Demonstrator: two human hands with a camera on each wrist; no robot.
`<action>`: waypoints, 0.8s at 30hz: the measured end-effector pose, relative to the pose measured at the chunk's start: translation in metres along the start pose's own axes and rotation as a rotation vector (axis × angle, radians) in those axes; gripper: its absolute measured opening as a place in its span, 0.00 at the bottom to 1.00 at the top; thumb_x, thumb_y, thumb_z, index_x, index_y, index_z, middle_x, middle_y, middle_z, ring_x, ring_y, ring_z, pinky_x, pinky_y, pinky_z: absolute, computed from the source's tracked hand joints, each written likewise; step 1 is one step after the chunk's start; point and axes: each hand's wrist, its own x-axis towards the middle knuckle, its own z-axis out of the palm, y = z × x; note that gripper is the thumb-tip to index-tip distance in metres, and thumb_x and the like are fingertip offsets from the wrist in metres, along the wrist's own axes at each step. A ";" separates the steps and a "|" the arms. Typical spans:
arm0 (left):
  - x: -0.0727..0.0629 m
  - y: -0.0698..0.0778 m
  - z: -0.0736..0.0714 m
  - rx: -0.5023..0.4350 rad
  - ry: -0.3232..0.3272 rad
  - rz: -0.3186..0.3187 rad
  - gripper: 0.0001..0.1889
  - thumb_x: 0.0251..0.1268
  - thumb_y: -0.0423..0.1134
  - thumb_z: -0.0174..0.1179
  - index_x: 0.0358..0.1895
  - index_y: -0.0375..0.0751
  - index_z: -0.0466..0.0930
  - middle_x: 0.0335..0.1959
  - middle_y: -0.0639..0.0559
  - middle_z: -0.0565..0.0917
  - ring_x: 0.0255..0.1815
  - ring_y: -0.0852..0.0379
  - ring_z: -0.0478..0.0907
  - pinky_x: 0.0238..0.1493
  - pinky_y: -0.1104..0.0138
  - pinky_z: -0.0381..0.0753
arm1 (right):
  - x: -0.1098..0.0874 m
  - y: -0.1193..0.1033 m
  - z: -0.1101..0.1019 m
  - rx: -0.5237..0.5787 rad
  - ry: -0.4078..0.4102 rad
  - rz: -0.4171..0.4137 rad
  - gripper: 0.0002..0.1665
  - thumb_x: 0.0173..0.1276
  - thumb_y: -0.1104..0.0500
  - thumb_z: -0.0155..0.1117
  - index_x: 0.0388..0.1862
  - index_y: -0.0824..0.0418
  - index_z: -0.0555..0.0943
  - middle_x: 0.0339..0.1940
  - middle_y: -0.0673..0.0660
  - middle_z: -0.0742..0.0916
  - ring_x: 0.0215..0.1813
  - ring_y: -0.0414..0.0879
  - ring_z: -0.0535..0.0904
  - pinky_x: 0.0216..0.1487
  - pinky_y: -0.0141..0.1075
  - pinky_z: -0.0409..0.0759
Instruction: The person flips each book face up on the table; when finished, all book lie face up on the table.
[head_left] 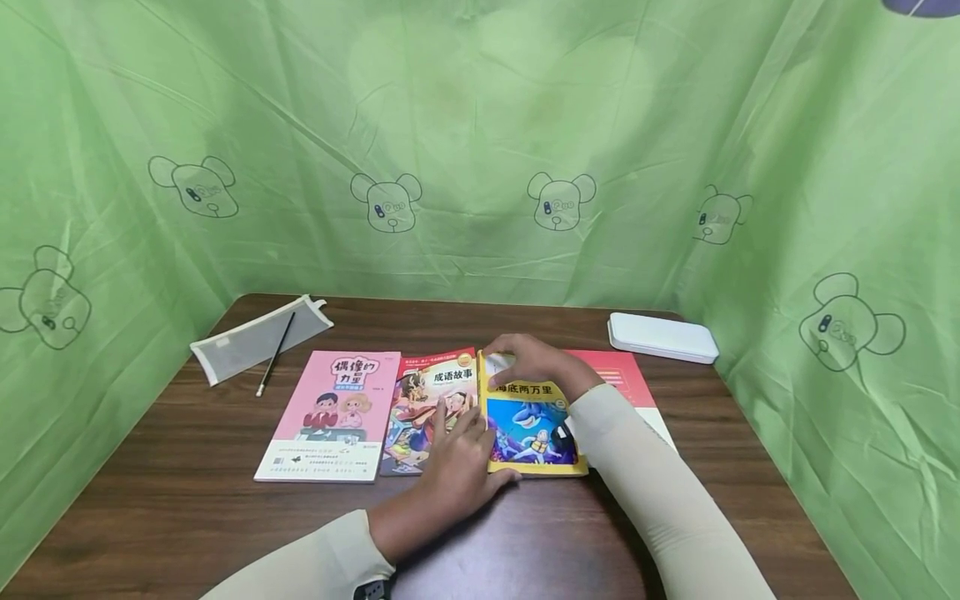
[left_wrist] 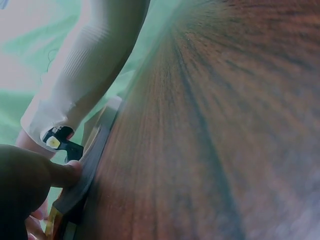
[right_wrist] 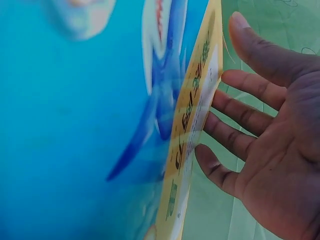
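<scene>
1. lying between the two hands, the yellow book [head_left: 528, 425] had its long axis running from near to far, cover up, at the middle of the table [head_left: 150, 500].
2. the relation that mattered most was this end-to-end one: the right hand [head_left: 534, 364] was at the book's far edge, while the left hand [head_left: 459, 460] was at its left edge, toward the near corner.
3. from the right hand, the book lay nearward; from the left hand, it lay to the right and farther off. both were right up against it, so neither was clearly nearer.
4. the right hand's fingers were spread and mostly straight, tips by the far edge; no closed hold showed.
5. the left hand was loosely extended, its index finger straight over the idiom-story book [head_left: 414, 421], its thumb by the yellow book's near edge; it did not seem to clasp anything, though how firmly it pressed could not be told.
6. the idiom-story book lay just left of the yellow one, the pink book [head_left: 326, 417] farther left. the red book [head_left: 628, 375] showed on the right, partly behind the right sleeve [head_left: 645, 458]; whether it ran beneath the yellow book was hidden.
</scene>
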 end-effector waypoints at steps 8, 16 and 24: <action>-0.001 -0.002 0.005 0.015 0.014 0.013 0.39 0.55 0.72 0.77 0.55 0.40 0.91 0.55 0.47 0.93 0.70 0.43 0.83 0.75 0.27 0.70 | 0.000 -0.001 0.001 -0.022 -0.014 0.014 0.37 0.66 0.43 0.83 0.73 0.49 0.85 0.76 0.57 0.83 0.65 0.55 0.82 0.67 0.54 0.85; 0.001 -0.002 0.005 0.051 -0.085 -0.008 0.41 0.61 0.75 0.70 0.58 0.40 0.91 0.58 0.46 0.92 0.72 0.41 0.80 0.78 0.28 0.67 | 0.002 -0.001 0.001 -0.049 -0.049 0.031 0.36 0.67 0.43 0.83 0.72 0.50 0.85 0.81 0.59 0.79 0.73 0.59 0.79 0.74 0.59 0.80; 0.001 -0.003 0.005 0.074 -0.134 0.003 0.41 0.64 0.76 0.67 0.60 0.40 0.91 0.60 0.45 0.91 0.71 0.42 0.79 0.79 0.29 0.67 | 0.002 -0.002 0.004 -0.072 -0.073 0.043 0.38 0.65 0.45 0.84 0.73 0.49 0.84 0.83 0.59 0.77 0.82 0.62 0.72 0.81 0.62 0.74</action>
